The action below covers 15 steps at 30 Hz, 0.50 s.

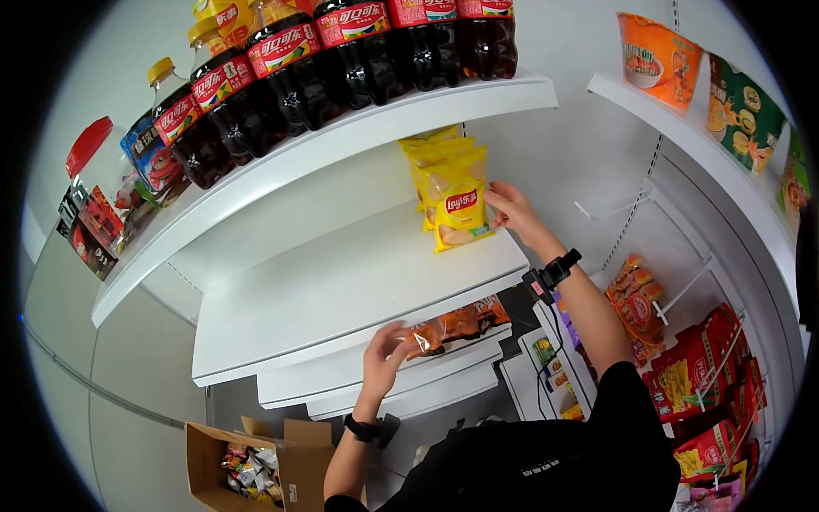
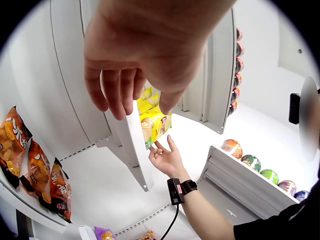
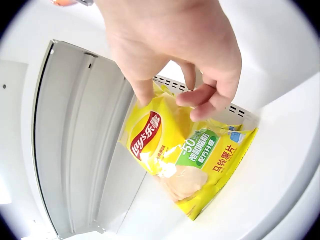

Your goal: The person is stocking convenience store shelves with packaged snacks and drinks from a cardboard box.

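On the right end of a white shelf, several yellow bags of potato chips point(image 1: 461, 200) stand one behind another. My right hand point(image 1: 514, 213) is at the right edge of the front bag, thumb and fingers spread apart. In the right wrist view, the thumb and fingertips of this hand point(image 3: 180, 55) overlap the upper part of the chip bag point(image 3: 185, 155). Lower down, my left hand point(image 1: 386, 354) hangs before the shelf's front edge with loosely bent fingers and holds nothing. Orange-and-black snack bags point(image 1: 456, 328) lie on the tier below, beside it in the head view.
Cola bottles point(image 1: 354, 51) line the shelf above. Instant noodle tubs point(image 1: 661, 60) stand on the right shelf, over red snack bags point(image 1: 695, 375) on hooks. An open cardboard box point(image 1: 303, 465) with small packets sits on the floor at lower left. The white shelf point(image 1: 333, 273) spans the middle.
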Available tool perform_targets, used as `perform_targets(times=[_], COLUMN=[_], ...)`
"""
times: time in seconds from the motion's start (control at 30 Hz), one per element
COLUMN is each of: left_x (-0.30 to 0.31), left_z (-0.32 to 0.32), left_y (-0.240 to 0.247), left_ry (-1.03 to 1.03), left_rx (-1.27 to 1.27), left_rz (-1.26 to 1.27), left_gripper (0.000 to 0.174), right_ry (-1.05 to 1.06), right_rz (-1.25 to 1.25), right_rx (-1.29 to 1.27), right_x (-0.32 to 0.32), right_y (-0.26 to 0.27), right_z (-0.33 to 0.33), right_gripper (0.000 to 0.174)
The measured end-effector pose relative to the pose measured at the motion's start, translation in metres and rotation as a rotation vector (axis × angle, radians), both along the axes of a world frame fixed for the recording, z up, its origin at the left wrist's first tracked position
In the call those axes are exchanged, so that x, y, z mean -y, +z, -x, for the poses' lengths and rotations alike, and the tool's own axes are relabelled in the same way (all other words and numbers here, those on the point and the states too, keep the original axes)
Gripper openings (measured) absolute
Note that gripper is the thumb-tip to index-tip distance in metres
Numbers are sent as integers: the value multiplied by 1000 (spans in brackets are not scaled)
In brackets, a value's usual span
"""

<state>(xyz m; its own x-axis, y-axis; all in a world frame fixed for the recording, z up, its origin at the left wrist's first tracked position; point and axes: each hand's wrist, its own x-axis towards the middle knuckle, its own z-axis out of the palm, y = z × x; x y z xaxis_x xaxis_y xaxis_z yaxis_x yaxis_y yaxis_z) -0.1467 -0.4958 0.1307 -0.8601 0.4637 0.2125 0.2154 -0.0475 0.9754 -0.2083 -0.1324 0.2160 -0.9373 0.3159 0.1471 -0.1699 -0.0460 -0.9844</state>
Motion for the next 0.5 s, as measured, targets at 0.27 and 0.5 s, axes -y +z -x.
perform_targets(times=[0.27, 0.5], left_x=[-4, 12], left_z=[-9, -29], left_y=[-11, -34], left_ry=[93, 179], left_rx=[74, 152], left_rz=[-39, -41], left_gripper=[25, 20], right_ry=[-109, -207], right_rz=[187, 423], right_rx=[-47, -70], right_x=[3, 17], right_y=[-8, -32], right_z=[-44, -85], right_gripper=[55, 40])
